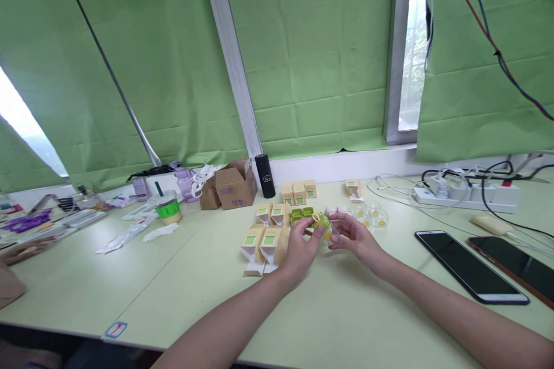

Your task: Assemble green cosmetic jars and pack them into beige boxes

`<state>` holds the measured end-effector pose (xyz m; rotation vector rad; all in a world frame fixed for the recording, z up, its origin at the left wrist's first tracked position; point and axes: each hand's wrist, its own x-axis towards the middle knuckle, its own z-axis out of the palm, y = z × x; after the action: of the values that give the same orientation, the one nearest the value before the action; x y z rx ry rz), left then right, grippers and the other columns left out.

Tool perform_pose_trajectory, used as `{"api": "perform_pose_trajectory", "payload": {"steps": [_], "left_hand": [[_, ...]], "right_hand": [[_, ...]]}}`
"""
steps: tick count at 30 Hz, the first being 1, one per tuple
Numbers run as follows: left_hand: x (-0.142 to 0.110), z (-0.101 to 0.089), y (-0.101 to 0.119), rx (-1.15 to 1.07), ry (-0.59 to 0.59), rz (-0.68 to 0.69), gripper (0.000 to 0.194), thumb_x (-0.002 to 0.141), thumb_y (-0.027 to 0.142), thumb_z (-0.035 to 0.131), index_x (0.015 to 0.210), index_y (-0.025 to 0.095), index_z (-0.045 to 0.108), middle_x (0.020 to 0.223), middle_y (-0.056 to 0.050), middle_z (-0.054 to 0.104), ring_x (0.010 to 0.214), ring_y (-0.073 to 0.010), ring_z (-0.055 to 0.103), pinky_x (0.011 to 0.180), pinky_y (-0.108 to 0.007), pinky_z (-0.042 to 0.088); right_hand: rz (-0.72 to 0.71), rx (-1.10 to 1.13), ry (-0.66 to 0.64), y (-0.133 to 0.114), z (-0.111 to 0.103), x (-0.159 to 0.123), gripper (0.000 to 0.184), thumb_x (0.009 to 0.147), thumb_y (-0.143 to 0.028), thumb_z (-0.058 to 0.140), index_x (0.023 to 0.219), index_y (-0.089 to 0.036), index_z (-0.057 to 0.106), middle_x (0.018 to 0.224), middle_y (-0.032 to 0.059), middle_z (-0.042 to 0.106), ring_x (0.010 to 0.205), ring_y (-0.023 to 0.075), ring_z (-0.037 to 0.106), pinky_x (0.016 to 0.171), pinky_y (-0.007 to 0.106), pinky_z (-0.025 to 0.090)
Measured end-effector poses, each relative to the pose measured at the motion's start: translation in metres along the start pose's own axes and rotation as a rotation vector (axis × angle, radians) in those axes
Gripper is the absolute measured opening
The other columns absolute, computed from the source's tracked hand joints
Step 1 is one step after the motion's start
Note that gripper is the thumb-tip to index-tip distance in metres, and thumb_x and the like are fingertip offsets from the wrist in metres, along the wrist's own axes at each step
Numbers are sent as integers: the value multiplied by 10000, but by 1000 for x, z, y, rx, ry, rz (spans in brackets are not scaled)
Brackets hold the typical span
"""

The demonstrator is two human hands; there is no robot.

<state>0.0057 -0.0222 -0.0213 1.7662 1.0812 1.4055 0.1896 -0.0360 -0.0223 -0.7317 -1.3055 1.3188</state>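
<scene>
I locate the small green piece (pixel 321 221) just right of the centre of the frame, below mid-height; the left hand (pixel 302 247) pinches it between thumb and fingers; the right hand (pixel 355 241) is curled, thumb and fingertips appearing to pinch the clear piece (pixel 330 237) with a yellow centre, close against the green one; whether the two are joined I cannot tell. For good handling, I advise light, even pressure, since the clear piece looks thin; steady the green piece with the left hand, make fine adjustments with the right, and hold both low over the tabletop (pixel 194 301).

Further out, green holders (pixel 302 214) sit just behind the left hand; clear containers (pixel 369 215) with yellow centres lie beyond the right hand; cream boxes (pixel 269 241) stand left of the left hand, so I recommend that its wrist clear them; two phones lie at lower right, a power strip (pixel 471 199) above them; a green-sleeved cup (pixel 168 208) stands at centre left.
</scene>
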Motion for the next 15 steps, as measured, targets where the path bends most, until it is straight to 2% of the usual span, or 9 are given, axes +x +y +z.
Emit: {"api": "perform_pose_trajectory", "payload": {"steps": [8, 15], "left_hand": [[3, 0, -10, 11, -11, 1, 539, 901, 604, 664, 1171, 142, 736, 1172, -159, 709, 1112, -304, 654, 935, -418, 525], [4, 1, -10, -11, -19, -18, 573, 886, 636, 666, 1148, 134, 749, 1194, -181, 715, 1119, -319, 659, 936, -446, 535]], "right_hand": [[-79, -30, -76, 14, -7, 4, 578, 747, -446, 883, 1217, -285, 588, 991, 35, 658, 938, 237, 664, 875, 472, 583], [-82, -54, -102, 13, -4, 0, 603, 799, -415, 847, 1300, -323, 524, 1172, 59, 647, 933, 214, 672, 870, 443, 562]]}}
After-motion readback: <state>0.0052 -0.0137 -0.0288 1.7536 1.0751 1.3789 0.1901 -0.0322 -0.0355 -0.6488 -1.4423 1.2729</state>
